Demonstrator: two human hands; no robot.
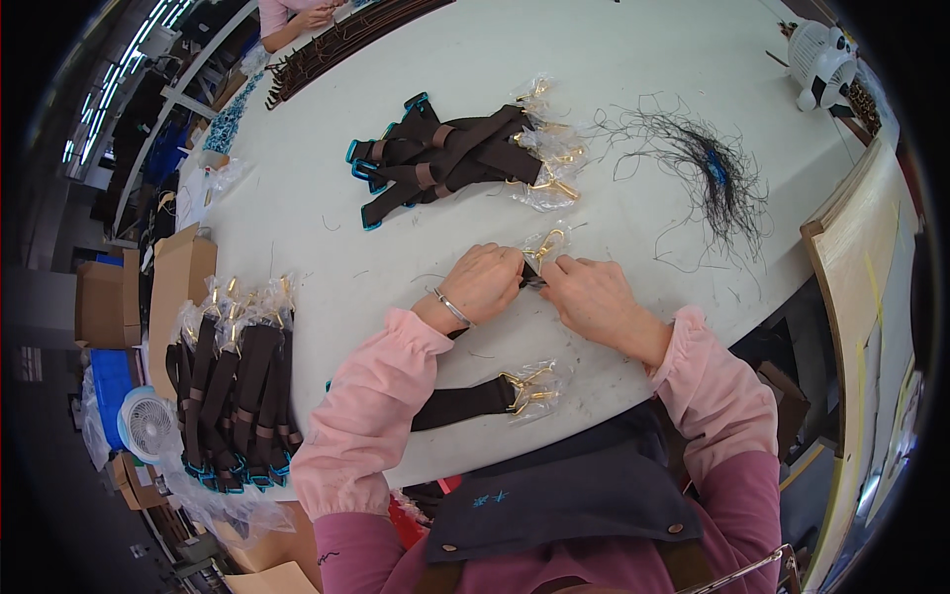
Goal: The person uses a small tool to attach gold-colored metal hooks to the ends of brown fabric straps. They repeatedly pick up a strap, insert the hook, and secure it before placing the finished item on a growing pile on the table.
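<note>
Left fingers (514, 261) and right fingers (562, 270) pinched tight on a dark strap (532, 274), beside its gold clasp (546, 243)

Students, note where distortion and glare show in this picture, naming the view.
Head view: the long pale beige board at right bows, black rounding the corners; head view: tubular white ceiling lights glare at upper left, and clear crinkled plastic glints around the gold metal clasp by the bare left hand.
</note>
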